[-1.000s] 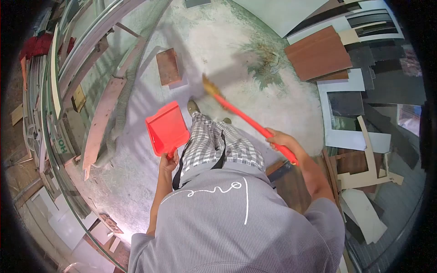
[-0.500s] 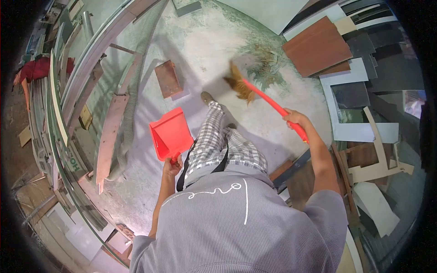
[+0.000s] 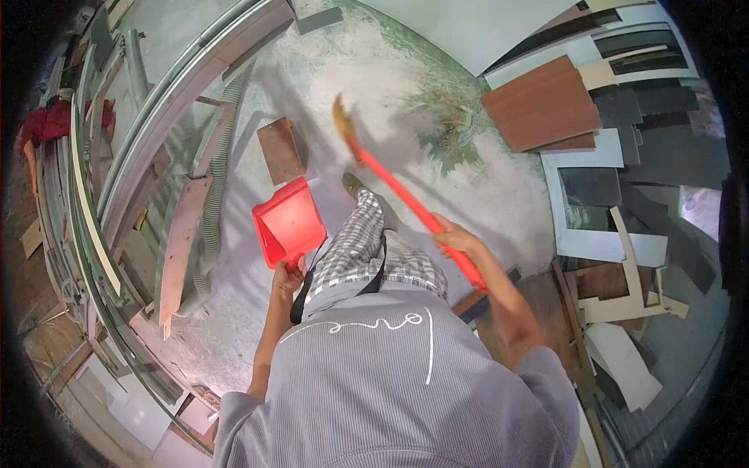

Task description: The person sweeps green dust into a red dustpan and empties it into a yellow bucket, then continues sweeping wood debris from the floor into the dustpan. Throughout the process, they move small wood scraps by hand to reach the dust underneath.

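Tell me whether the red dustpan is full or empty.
Empty, as far as shows: the dustpan's red inside looks bare, held off the floor by the left hand. The debris pile lies on the floor beyond.

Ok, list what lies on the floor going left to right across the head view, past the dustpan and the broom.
Grey ribbed hose → red dustpan in the left hand → red-handled broom in the right hand → reddish-brown board → white sheet.

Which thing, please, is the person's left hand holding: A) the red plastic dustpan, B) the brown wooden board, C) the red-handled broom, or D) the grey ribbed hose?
A: the left hand grips the handle of the red plastic dustpan, while the right hand holds the red-handled broom.
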A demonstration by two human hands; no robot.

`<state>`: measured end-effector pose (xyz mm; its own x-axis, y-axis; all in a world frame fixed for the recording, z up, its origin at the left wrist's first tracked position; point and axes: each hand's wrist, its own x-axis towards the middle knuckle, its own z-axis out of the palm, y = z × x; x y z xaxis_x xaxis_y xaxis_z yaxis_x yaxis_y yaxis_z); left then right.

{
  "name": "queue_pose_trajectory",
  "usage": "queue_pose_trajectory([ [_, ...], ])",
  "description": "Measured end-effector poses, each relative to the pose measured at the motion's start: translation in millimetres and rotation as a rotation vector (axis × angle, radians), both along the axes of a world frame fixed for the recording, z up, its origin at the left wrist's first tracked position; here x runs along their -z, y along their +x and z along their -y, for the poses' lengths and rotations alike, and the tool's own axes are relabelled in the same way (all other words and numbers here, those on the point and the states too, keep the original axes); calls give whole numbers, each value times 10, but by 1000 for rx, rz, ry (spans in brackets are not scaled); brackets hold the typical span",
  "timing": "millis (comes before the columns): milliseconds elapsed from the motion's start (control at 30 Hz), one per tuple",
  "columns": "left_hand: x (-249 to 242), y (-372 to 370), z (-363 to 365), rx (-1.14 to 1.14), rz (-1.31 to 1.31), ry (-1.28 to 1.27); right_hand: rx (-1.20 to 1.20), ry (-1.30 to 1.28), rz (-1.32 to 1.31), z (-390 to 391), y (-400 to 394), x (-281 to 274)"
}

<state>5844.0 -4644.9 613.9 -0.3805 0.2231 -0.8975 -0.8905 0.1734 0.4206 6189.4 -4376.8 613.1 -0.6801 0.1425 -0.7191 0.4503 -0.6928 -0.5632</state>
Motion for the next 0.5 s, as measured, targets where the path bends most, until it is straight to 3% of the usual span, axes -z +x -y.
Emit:
queue_pose_trajectory([
  [67,40,-128,-9,5,91,48,-17,-25,-100,53,-355,82],
  [233,-264,-206,-271,68,21,147,-68,-15,-152,-170,-802,443],
  [300,-282,-241,-244,221,47,388,116,-83,-157,-327,-626,529],
  [500,-391,-141,-299,136,-38,223,558,-356,-155,-603,527,684],
])
